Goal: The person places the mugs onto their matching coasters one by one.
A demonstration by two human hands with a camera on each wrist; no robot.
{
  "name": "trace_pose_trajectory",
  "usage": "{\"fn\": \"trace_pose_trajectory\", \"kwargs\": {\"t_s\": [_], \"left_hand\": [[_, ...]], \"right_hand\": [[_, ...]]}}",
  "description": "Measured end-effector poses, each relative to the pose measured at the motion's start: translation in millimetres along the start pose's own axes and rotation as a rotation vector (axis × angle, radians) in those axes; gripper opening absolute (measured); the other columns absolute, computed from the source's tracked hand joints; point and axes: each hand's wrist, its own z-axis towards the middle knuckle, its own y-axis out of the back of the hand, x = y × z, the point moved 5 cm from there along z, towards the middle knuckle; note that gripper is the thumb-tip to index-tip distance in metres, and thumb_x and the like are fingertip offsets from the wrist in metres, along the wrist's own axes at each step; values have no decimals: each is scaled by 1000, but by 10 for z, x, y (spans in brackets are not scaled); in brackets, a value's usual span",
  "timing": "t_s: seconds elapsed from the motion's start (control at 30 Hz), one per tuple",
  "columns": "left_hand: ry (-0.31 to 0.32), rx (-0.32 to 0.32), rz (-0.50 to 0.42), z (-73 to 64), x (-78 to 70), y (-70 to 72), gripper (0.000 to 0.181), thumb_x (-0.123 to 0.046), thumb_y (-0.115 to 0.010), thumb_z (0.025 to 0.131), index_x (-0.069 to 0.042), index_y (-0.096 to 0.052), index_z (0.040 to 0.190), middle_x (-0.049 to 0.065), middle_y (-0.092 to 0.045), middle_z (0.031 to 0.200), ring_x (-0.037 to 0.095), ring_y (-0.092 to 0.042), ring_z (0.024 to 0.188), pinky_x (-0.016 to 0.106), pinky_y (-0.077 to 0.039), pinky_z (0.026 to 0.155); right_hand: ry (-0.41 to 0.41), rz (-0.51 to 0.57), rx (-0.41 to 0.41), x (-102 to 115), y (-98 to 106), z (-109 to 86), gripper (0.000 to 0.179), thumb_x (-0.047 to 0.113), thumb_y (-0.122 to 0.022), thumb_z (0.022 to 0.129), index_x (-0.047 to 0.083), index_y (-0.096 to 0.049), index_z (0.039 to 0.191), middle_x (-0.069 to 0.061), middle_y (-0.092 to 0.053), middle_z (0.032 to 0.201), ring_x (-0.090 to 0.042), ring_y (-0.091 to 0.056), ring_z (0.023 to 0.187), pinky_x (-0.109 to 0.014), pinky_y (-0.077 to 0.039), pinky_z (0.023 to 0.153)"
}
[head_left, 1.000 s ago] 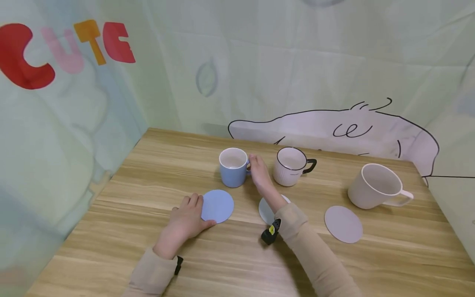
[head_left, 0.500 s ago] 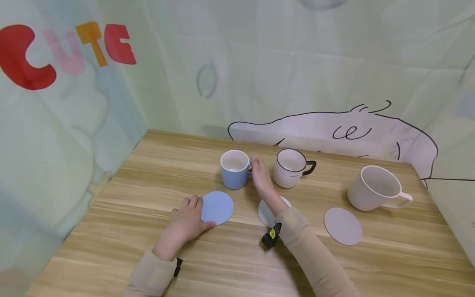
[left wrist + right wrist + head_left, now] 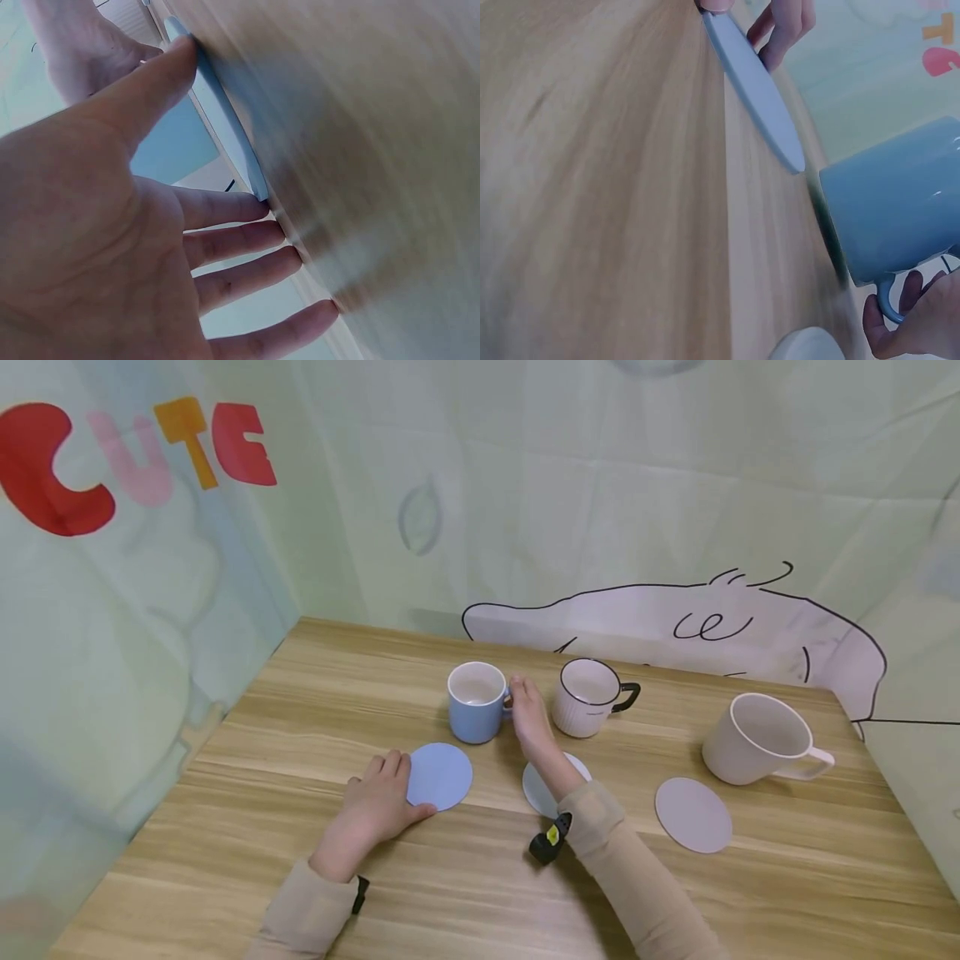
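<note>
My left hand point(image 3: 382, 797) lies at the left edge of a round blue coaster point(image 3: 442, 776), holding it between thumb and index finger. The left wrist view shows the thumb at one end of the coaster's rim point(image 3: 225, 120) and the index fingertip at the other, with the remaining fingertips on the table. My right hand point(image 3: 531, 714) pinches the handle of a blue mug point(image 3: 475, 714), white inside, which stands upright just behind the coaster. In the right wrist view, fingers curl round the mug's handle point(image 3: 886, 301). My right forearm partly covers a pale grey coaster point(image 3: 540, 789).
A white mug with black rim and handle point(image 3: 581, 706) stands close to the right of my right hand. Further right are a large pale mug point(image 3: 738, 747) and a pinkish coaster point(image 3: 693, 816). Printed curtains point(image 3: 525, 510) rise behind the wooden table point(image 3: 450, 893).
The blue mug has shifted slightly to the right, along with my right hand on its handle. My left hand and the blue coaster have stayed in place.
</note>
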Motion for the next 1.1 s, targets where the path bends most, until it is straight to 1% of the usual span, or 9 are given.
{"fn": "trace_pose_trajectory", "kwargs": {"t_s": [0.2,0.33,0.43,0.6,0.77,0.93,1.1], "left_hand": [[5,6,5,-5,-1,-13,85,-51,-67,84,7,-38,139,21,-43,136,37,-40,125,60,-45,86],[5,8,5,-4,2,-26,85,-50,-67,84,7,-38,139,21,-43,136,37,-39,125,60,-45,86],[0,5,7,0,2,-28,85,-51,-67,84,7,-38,139,21,-43,135,37,-39,125,60,-45,86],[-6,2,11,10,-4,-9,85,-51,-67,84,7,-38,139,21,-43,135,37,-40,125,60,-45,86],[1,6,3,9,-1,-5,85,-50,-67,84,7,-37,139,21,-43,136,37,-39,126,60,-44,87],[1,3,5,-1,10,-11,84,-50,-67,85,7,-37,139,21,-43,137,38,-39,126,60,-45,88],[-6,4,7,-2,9,-6,84,-50,-66,85,7,-37,139,21,-43,137,38,-39,126,60,-45,87]], "right_hand": [[4,-5,2,18,-2,-44,29,31,-34,103,12,-48,87,-11,-55,94,-32,-58,102,-31,-43,83],[5,-17,7,37,-2,-88,31,34,-32,103,11,-49,89,-13,-57,97,-31,-58,102,-31,-42,83],[3,-19,1,49,1,-117,31,34,-33,103,11,-50,92,-14,-58,99,-30,-57,102,-32,-42,84],[16,-21,-19,86,2,-151,30,32,-34,103,10,-51,91,-16,-59,100,-28,-55,99,-32,-41,82],[25,-15,-23,116,-6,-190,30,32,-34,102,11,-50,88,-14,-58,97,-27,-54,96,-29,-40,78],[38,10,-9,142,-21,-234,29,31,-35,102,11,-50,88,-11,-56,95,-25,-54,94,-28,-41,78],[71,9,-13,192,-14,-292,29,30,-35,102,10,-50,87,-10,-54,94,-23,-50,90,-27,-38,78]]}}
